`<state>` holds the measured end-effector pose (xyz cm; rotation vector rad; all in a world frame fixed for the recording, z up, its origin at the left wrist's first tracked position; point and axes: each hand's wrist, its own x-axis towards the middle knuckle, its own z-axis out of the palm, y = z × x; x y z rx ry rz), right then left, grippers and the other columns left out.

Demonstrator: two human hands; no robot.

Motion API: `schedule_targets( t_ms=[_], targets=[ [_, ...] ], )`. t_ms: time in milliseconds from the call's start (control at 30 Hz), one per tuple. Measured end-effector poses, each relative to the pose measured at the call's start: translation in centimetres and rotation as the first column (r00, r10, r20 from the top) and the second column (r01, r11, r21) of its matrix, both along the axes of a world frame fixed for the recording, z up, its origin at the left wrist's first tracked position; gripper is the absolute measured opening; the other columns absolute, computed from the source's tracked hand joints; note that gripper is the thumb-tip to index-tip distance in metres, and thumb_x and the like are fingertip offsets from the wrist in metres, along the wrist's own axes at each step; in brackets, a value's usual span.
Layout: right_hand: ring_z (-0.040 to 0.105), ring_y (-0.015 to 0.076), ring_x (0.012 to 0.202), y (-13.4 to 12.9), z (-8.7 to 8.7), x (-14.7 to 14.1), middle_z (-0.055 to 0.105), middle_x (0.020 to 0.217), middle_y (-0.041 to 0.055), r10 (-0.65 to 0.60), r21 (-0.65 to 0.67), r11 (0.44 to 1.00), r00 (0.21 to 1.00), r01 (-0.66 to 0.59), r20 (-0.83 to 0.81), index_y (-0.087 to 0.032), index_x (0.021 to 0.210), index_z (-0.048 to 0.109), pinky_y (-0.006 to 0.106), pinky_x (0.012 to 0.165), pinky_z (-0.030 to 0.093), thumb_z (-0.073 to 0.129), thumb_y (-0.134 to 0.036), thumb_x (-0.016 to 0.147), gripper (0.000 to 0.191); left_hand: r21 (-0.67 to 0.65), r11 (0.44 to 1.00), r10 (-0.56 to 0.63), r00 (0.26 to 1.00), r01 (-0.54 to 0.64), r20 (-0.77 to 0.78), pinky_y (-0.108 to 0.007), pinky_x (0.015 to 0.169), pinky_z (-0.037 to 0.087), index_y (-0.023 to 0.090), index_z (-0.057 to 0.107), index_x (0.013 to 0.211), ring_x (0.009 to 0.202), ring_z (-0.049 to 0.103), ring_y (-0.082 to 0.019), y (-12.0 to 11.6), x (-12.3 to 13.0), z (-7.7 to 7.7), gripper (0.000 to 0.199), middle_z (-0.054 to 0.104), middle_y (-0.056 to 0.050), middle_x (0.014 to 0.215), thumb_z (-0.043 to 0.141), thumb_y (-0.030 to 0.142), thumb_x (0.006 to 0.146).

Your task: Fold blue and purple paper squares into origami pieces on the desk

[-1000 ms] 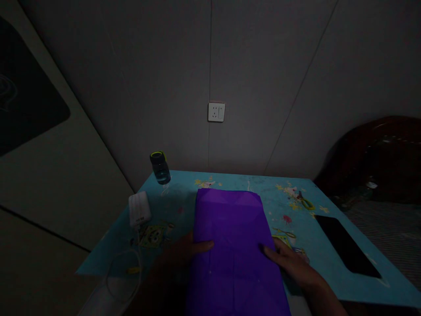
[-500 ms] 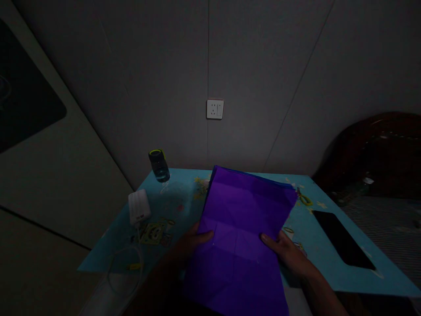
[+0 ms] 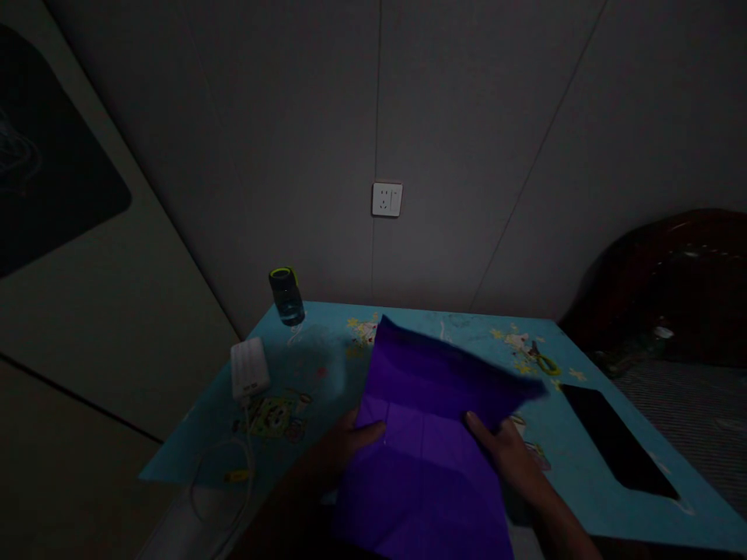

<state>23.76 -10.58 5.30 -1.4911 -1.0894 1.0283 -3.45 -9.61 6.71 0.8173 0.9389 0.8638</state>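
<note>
A stack of purple paper sheets [image 3: 420, 459] with crossing creases is held up over the near part of the table. My left hand [image 3: 353, 439] is closed on its left edge, thumb on top. At the right edge my right hand [image 3: 502, 447] grips it the same way, with the fingers behind the sheets. The top part of the paper bends forward, and its upper right corner is blurred. What lies beneath the stack is hidden.
On the blue patterned table [image 3: 327, 350] stand a water bottle [image 3: 287, 297] and a white power bank [image 3: 250, 369] with a cable [image 3: 250, 443]. Yellow-handled scissors [image 3: 545, 363] and a flat black rectangular thing [image 3: 615, 439] lie at the right. A wall socket [image 3: 387, 200] is behind.
The top of the purple paper has bent over and its upper right corner has swung lower and further right. Both hands keep their hold. The camera view has shifted slightly.
</note>
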Motion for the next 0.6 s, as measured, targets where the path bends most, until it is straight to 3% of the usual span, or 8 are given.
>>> schedule_targets(
  t_ms=[100, 167, 233, 400, 500, 600],
  targets=[
    [0.072, 0.0308, 0.09, 0.1, -0.1, -1.5, 0.077, 0.097, 0.0089, -0.003, -0.113, 0.993, 0.977, -0.022, -0.212, -0.017, 0.103, 0.071, 0.045, 0.086, 0.055, 0.073, -0.051, 0.074, 0.044, 0.087, 0.995, -0.043, 0.993, 0.052, -0.109, -0.043, 0.095, 0.049, 0.019, 0.072, 0.11, 0.107, 0.066, -0.034, -0.2, -0.1, -0.5, 0.037, 0.075, -0.008, 0.107, 0.07, 0.038, 0.078],
    [0.072, 0.029, 0.091, -0.1, -0.1, -2.2, 0.077, 0.1, 0.0084, -0.032, -0.202, 0.978, 0.932, -0.044, -0.361, -0.019, 0.112, 0.068, 0.043, 0.084, 0.056, 0.071, -0.051, 0.077, 0.048, 0.071, 0.997, -0.005, 0.991, 0.015, -0.136, -0.044, 0.094, 0.05, 0.021, 0.073, 0.109, 0.106, 0.066, -0.035, -0.4, -0.3, -1.0, 0.037, 0.076, -0.008, 0.106, 0.07, 0.039, 0.077],
    [0.073, 0.0278, 0.093, -0.4, -0.1, -2.5, 0.076, 0.106, 0.0083, -0.012, -0.231, 0.969, 0.917, -0.087, -0.398, -0.02, 0.116, 0.066, 0.041, 0.084, 0.057, 0.07, -0.05, 0.078, 0.048, 0.037, 0.998, 0.054, 0.989, -0.049, -0.136, -0.045, 0.095, 0.049, 0.022, 0.074, 0.107, 0.105, 0.067, -0.035, -0.5, -0.4, -1.7, 0.037, 0.076, -0.007, 0.103, 0.073, 0.039, 0.074],
    [0.071, 0.0285, 0.099, 0.7, -0.6, -3.0, 0.073, 0.113, 0.0108, 0.122, -0.125, 0.98, 0.965, -0.154, -0.231, -0.018, 0.111, 0.069, 0.042, 0.091, 0.055, 0.075, -0.05, 0.075, 0.049, -0.08, 0.981, 0.175, 0.984, -0.177, -0.033, -0.047, 0.094, 0.051, 0.02, 0.072, 0.109, 0.101, 0.069, -0.034, -0.8, -1.4, -3.3, 0.047, 0.076, -0.01, 0.104, 0.08, 0.039, 0.066],
    [0.071, 0.0293, 0.098, 3.3, -0.7, -4.6, 0.074, 0.112, 0.0115, 0.204, -0.051, 0.972, 0.932, -0.229, -0.299, -0.017, 0.112, 0.068, 0.044, 0.089, 0.055, 0.073, -0.049, 0.077, 0.048, -0.175, 0.944, 0.294, 0.954, -0.28, 0.061, -0.048, 0.096, 0.05, 0.02, 0.07, 0.113, 0.106, 0.068, -0.034, -0.9, -3.0, -4.1, 0.054, 0.074, -0.012, 0.112, 0.082, 0.038, 0.063],
    [0.072, 0.0294, 0.095, 7.1, -0.9, -7.1, 0.075, 0.108, 0.0121, 0.259, -0.01, 0.957, 0.875, -0.289, -0.408, -0.016, 0.115, 0.066, 0.045, 0.085, 0.057, 0.07, -0.048, 0.08, 0.047, -0.203, 0.916, 0.38, 0.911, -0.347, 0.157, -0.048, 0.101, 0.047, 0.021, 0.07, 0.112, 0.118, 0.061, -0.035, -1.6, -5.3, -4.7, 0.049, 0.071, -0.012, 0.118, 0.08, 0.041, 0.068]
  ],
)
